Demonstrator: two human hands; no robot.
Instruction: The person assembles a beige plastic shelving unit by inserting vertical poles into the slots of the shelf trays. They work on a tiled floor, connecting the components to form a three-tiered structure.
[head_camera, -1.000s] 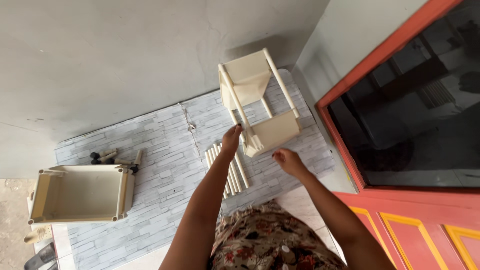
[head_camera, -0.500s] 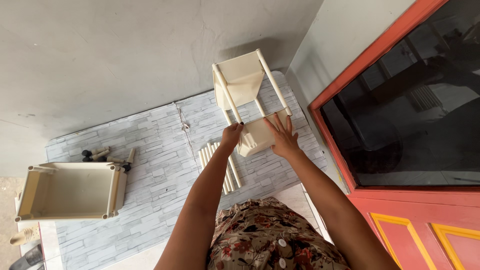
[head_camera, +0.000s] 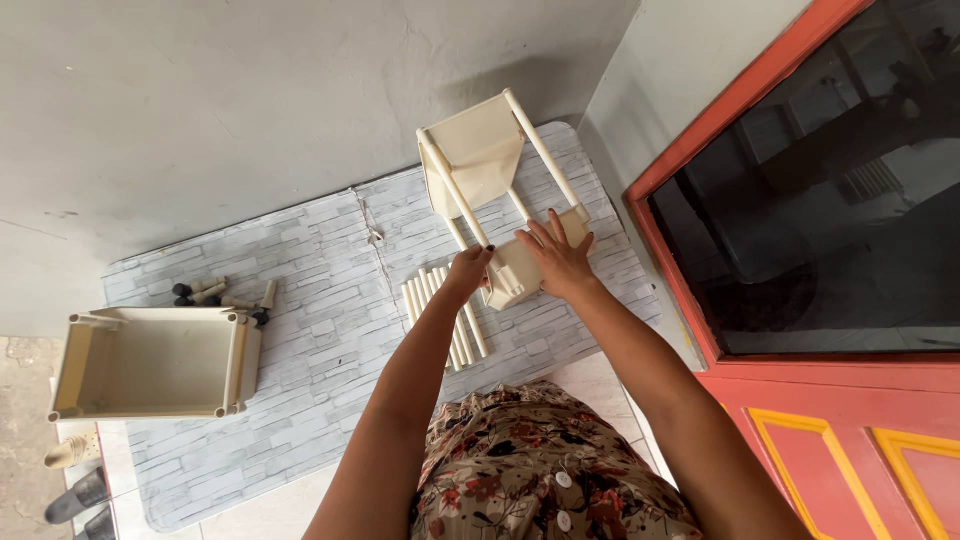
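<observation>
A cream plastic rack (head_camera: 480, 160), two shelf trays joined by round poles, stands tilted on a grey brick-pattern mat (head_camera: 330, 330). My left hand (head_camera: 468, 272) grips the near tray (head_camera: 520, 280) at its left edge. My right hand (head_camera: 560, 258) lies flat on top of that same tray, fingers spread. Just below my left hand, a row of several loose cream poles (head_camera: 440, 318) lies side by side on the mat.
Another cream tray (head_camera: 150, 362) with corner posts sits at the mat's left end, with small caster wheels and short connectors (head_camera: 222, 295) beside it. A red door with a dark glass pane (head_camera: 820, 200) fills the right side. Shoes (head_camera: 75, 490) stand at the lower left.
My right hand has moved up from beside the rack onto its near tray. The rack has shifted slightly left and closer to me.
</observation>
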